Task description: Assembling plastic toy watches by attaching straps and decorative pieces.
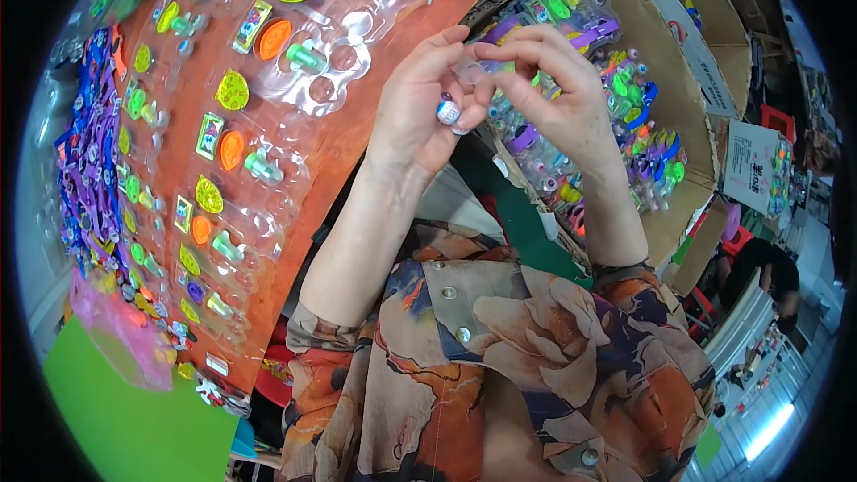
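Note:
My left hand (418,107) is palm up over the table's edge, its fingers curled around small blue-and-white round pieces (448,112). Close beside it, my right hand (561,85) has thumb and fingers brought together at the left fingertips. A small translucent piece (470,71) shows between the two hands, partly covered by fingers. Left of my hands, clear moulded plastic trays (344,22) carry toys in rows: a yellow leaf-shaped piece (232,89), an orange oval piece (231,150) and a green-capped tube (306,57) among them.
A large open cardboard box (665,45) right of my hands is filled with mixed small toys (625,94). Purple and blue strap-like pieces (92,152) are heaped along the far left of the brown table (353,138). A pink plastic bag (120,330) lies lower left.

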The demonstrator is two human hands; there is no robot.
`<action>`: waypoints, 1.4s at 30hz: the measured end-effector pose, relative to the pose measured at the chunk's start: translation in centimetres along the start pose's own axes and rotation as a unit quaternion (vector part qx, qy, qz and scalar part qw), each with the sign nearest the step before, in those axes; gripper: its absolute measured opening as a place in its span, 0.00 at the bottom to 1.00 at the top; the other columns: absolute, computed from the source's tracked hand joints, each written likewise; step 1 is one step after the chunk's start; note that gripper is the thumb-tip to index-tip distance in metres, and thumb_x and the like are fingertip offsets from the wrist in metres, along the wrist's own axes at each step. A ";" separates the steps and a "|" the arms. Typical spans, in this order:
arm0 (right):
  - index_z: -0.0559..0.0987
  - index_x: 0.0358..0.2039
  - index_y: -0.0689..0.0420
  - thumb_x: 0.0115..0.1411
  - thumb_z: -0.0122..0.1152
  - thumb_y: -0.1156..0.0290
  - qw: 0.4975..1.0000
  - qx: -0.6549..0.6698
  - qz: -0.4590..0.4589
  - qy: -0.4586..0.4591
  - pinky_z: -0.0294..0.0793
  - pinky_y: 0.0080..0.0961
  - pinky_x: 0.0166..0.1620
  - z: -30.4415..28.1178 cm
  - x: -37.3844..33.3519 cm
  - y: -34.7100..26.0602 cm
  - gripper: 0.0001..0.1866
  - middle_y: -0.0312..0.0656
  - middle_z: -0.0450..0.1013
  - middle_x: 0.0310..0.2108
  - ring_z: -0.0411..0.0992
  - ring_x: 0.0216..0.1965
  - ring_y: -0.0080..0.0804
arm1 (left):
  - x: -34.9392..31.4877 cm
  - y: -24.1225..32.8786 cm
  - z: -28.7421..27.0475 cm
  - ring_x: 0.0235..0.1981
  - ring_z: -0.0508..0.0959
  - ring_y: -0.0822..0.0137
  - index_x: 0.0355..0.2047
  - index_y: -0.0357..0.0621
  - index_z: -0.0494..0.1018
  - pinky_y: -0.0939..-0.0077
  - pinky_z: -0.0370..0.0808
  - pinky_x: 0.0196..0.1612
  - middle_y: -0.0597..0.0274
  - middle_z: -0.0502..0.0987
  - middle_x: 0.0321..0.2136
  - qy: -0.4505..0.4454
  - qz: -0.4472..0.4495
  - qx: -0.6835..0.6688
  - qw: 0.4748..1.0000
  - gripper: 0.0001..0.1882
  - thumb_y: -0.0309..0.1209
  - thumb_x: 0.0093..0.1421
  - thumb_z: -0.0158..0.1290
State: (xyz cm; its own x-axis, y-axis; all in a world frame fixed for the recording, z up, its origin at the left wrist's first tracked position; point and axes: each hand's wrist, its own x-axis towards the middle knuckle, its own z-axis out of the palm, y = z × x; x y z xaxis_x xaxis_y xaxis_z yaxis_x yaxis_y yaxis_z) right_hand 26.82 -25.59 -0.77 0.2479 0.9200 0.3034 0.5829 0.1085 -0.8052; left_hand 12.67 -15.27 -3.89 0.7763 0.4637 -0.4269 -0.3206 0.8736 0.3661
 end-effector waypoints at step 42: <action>0.80 0.48 0.59 0.59 0.57 0.72 0.909 -0.107 0.287 -0.283 0.79 0.40 0.46 21.7 -1.9 7.4 0.16 0.54 0.78 0.43 0.79 0.45 0.46 | -9.7 -3.0 -22.5 0.30 0.74 0.60 0.43 0.44 0.70 0.71 0.71 0.28 0.50 0.77 0.36 0.322 -0.043 -0.036 0.945 0.12 0.26 0.57 0.52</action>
State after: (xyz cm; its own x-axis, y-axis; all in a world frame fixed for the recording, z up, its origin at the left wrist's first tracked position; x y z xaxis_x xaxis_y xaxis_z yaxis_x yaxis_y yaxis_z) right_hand 13.94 -18.35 -18.37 0.1557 0.8551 -0.4946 0.6355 -0.4701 -0.6126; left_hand -6.13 -19.08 -19.50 0.3165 0.3636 -0.8762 -0.3250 0.9093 0.2599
